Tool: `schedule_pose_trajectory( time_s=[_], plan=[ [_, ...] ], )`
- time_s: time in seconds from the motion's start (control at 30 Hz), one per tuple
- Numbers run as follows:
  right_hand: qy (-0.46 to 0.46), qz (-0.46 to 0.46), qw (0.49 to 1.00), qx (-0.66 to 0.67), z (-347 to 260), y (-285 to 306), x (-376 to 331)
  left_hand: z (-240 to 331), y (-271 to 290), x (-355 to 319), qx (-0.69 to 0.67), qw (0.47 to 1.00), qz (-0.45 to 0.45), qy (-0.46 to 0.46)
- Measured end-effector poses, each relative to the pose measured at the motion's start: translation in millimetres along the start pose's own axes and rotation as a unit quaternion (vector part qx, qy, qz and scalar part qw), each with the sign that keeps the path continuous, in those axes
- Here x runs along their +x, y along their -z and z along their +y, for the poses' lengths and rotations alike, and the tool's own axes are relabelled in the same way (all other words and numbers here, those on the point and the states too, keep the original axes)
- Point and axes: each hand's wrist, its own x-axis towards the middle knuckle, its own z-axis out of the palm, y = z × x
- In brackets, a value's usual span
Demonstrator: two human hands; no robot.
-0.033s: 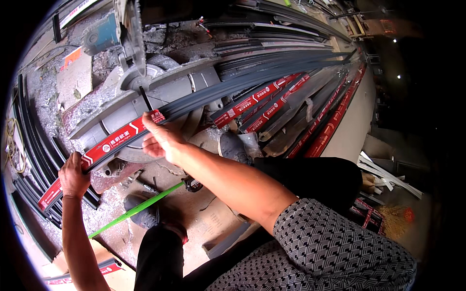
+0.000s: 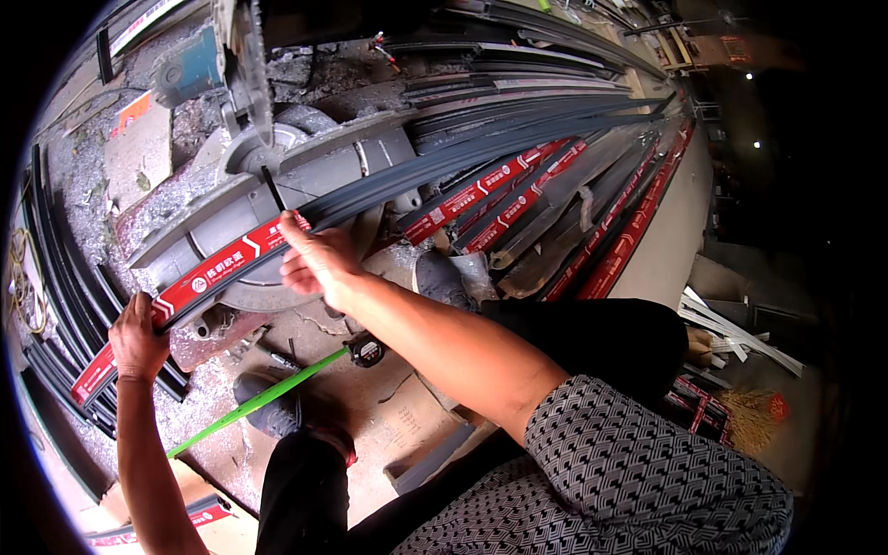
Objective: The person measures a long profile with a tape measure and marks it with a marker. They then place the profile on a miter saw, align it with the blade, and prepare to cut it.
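A long dark profile bar with a red printed film lies slantwise across the grey base of a mitre saw. My left hand is closed round its near-left part, fingers over the top. At the other end of the red film, my right hand rests its thumb on the bar. Its other fingers are loosely bent and apart from the thumb, below the bar's edge. The saw's round blade stands raised above the slot in the base.
A tape measure lies by my feet, its green tape pulled out leftward. Dark bars lie at left; more red-filmed bars stretch to the right. Shavings cover the floor. A broom head lies at lower right.
My right hand has shifted very slightly right and down along the bar's end. More of the tape measure's case shows below my forearm. The left hand keeps its hold.
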Motion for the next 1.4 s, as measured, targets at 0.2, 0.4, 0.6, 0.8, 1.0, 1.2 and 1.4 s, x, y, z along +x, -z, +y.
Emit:
schedule_pose_trajectory(
  time_s=[0.2,0.4,0.6,0.8,1.0,1.2,1.4],
  plan=[
    [0.164,0.209,0.964,0.028,-35.8,128.1,44.6,-14.5,-14.4,-6.0,-0.013,1.0,0.016,0.001],
    [0.073,0.322,0.939,0.093,-94.1,174.2,69.9,-16.6,-14.1,-7.0,-0.011,1.0,0.005,-0.001],
    [0.081,0.336,0.918,0.196,-90.6,195.5,93.3,-19.2,-20.9,-14.6,-0.017,1.0,0.012,0.002],
    [0.108,0.319,0.918,0.208,-83.4,198.4,92.6,-26.8,-24.8,-24.3,-0.018,1.0,0.02,0.002],
    [0.198,0.28,0.912,0.223,-79.7,184.8,76.5,-36.1,-19.4,-28.9,-0.007,0.999,0.052,0.004],
    [0.217,0.281,0.909,0.217,-74.9,178.5,67.3,-37.5,-13.1,-33.9,-0.012,0.999,0.043,-0.005],
    [0.249,0.265,0.908,0.208,-61.0,166.5,62.7,-57.3,-11.5,-51.4,-0.013,1.0,0.024,0.009]
  ],
)
